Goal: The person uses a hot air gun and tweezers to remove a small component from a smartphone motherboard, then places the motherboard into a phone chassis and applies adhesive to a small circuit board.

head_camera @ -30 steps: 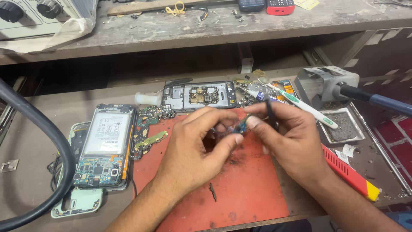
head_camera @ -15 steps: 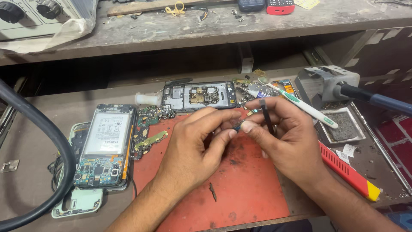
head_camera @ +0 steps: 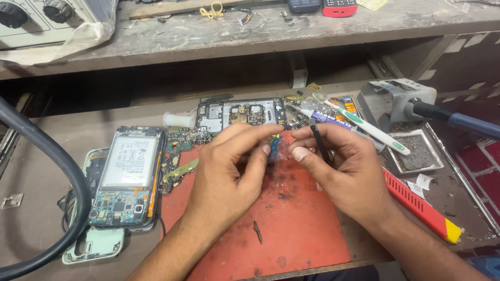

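Note:
My left hand point(head_camera: 229, 171) and my right hand point(head_camera: 344, 166) meet over a red work mat point(head_camera: 291, 229). Between the fingertips of both hands sits a small blue-green circuit part point(head_camera: 273, 143), pinched by thumb and fingers. My right hand also grips black tweezers point(head_camera: 319, 143), which lie across its fingers. An opened phone point(head_camera: 127, 177) with its white battery showing lies to the left of my left hand. A bare phone frame with circuit board point(head_camera: 242, 113) lies just beyond my fingers.
A toothbrush point(head_camera: 364, 127) and a red-and-yellow tool point(head_camera: 419, 205) lie at the right, near a soldering iron stand point(head_camera: 398, 99) and a small metal tray point(head_camera: 414, 151). A thick black hose point(head_camera: 62, 166) curves at the left. A mint phone cover point(head_camera: 96, 244) lies underneath the opened phone.
My fingertips have shifted a little on the small part, which now sits slightly higher between both hands. The tweezers have tilted more upright. Nothing else on the bench moved.

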